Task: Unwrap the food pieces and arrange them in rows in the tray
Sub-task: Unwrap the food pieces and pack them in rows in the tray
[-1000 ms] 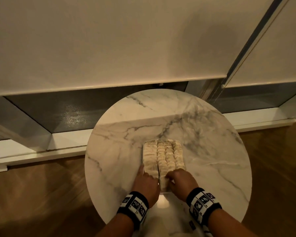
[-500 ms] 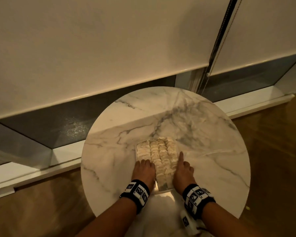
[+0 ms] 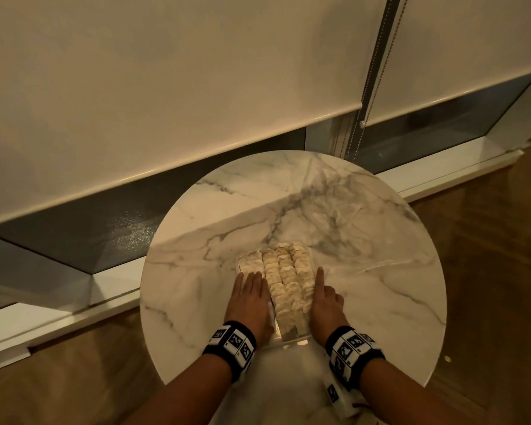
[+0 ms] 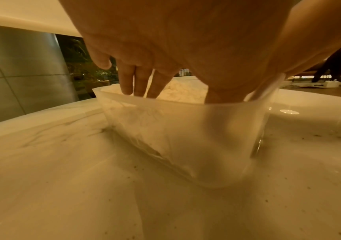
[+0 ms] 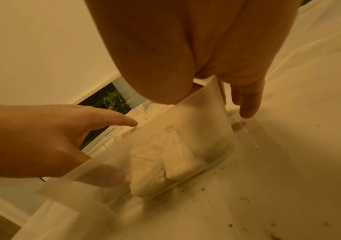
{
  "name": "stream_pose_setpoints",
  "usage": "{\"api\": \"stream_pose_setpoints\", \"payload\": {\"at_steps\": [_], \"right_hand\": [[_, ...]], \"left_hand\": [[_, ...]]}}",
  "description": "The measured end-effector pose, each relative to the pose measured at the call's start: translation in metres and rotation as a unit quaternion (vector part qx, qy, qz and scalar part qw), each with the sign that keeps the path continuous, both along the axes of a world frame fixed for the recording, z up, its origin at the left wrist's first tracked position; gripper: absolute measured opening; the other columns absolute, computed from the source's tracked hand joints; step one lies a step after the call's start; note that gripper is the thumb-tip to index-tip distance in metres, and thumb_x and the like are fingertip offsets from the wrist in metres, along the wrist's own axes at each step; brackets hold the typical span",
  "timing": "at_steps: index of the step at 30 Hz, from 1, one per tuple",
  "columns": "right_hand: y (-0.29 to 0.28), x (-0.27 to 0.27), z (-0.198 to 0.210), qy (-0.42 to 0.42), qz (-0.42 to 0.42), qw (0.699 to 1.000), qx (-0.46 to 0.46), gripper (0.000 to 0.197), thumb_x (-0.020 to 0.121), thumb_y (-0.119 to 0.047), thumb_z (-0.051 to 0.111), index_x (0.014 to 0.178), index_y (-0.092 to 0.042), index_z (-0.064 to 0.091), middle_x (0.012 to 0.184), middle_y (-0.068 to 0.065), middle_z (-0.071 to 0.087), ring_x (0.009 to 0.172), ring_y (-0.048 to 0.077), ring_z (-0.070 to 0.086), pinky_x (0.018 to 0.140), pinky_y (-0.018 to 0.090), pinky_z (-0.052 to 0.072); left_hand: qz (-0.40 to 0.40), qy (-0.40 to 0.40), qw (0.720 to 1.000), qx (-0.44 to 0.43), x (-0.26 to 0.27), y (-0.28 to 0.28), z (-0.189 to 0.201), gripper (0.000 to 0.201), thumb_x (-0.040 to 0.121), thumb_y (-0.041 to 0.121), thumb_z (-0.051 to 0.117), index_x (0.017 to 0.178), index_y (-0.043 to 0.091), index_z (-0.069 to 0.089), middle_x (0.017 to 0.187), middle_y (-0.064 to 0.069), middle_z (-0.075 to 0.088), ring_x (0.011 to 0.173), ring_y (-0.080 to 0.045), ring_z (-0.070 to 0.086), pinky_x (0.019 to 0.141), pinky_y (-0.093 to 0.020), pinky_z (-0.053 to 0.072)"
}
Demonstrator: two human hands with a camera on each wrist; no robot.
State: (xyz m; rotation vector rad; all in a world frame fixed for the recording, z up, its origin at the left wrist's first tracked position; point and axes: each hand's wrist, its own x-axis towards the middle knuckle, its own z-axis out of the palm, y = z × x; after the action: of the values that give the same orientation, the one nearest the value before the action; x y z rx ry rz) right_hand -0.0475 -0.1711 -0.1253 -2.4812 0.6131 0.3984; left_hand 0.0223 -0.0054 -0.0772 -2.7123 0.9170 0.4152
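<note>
A clear plastic tray sits near the middle of the round marble table. It holds rows of pale food pieces. My left hand lies flat over the left row with its fingers straight. In the left wrist view those fingers reach over the tray wall onto the food. My right hand is at the tray's right side, index finger straight along the wall, other fingers curled. In the right wrist view the tray wall runs between thumb and a finger; wrapped-looking pieces show through it.
The table stands on a wooden floor against a low window sill. Roller blinds hang behind, with a bead chain at the back right. Dark crumbs dot the marble by the tray. Bare marble surrounds the tray.
Both hands slid from the tray's near end forward along its sides. The left fingers uncurled and lie flat on the left row. The right index finger straightened. The head view swung left.
</note>
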Motion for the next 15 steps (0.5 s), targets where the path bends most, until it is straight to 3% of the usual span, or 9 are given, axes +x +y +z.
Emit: {"api": "stream_pose_setpoints", "payload": {"at_steps": [2,5,8,15], "right_hand": [[0.001,0.0,0.003,0.005,0.002,1.0,-0.001,0.105,0.082,0.005,0.05,0.151,-0.01,-0.028,0.137,0.014,0.041,0.122,0.033,0.041,0.111,0.042,0.03],[0.001,0.001,0.007,0.013,0.0,1.0,0.001,0.107,0.082,0.007,0.051,0.151,-0.01,-0.029,0.138,0.014,0.039,0.125,0.034,0.04,0.11,0.041,0.032],[0.001,0.001,0.006,0.01,0.002,1.0,-0.003,0.108,0.082,0.007,0.051,0.15,-0.011,-0.031,0.137,0.014,0.04,0.124,0.033,0.04,0.109,0.04,0.034],[0.003,0.002,0.007,0.009,0.003,1.0,-0.02,0.108,0.081,0.007,0.051,0.149,-0.009,-0.031,0.135,0.011,0.039,0.121,0.03,0.041,0.107,0.037,0.036]], "left_hand": [[0.001,0.014,0.999,0.033,0.003,0.0,0.001,0.087,0.091,0.043,0.042,0.155,0.001,0.0,0.162,-0.022,-0.002,0.15,-0.036,-0.004,0.12,-0.053,-0.009],[0.007,0.023,0.994,0.104,0.008,-0.001,-0.005,0.11,0.084,0.055,0.053,0.152,-0.002,-0.013,0.159,-0.026,-0.016,0.148,-0.04,-0.014,0.116,-0.054,-0.019],[0.024,0.03,0.992,0.119,0.013,0.001,-0.013,0.12,0.079,0.059,0.059,0.15,-0.003,-0.016,0.158,-0.027,-0.017,0.148,-0.04,-0.016,0.11,-0.054,-0.026],[0.03,0.02,0.994,0.106,0.021,-0.002,-0.008,0.121,0.078,0.059,0.059,0.15,-0.002,-0.016,0.159,-0.025,-0.017,0.148,-0.04,-0.015,0.11,-0.054,-0.026]]}}
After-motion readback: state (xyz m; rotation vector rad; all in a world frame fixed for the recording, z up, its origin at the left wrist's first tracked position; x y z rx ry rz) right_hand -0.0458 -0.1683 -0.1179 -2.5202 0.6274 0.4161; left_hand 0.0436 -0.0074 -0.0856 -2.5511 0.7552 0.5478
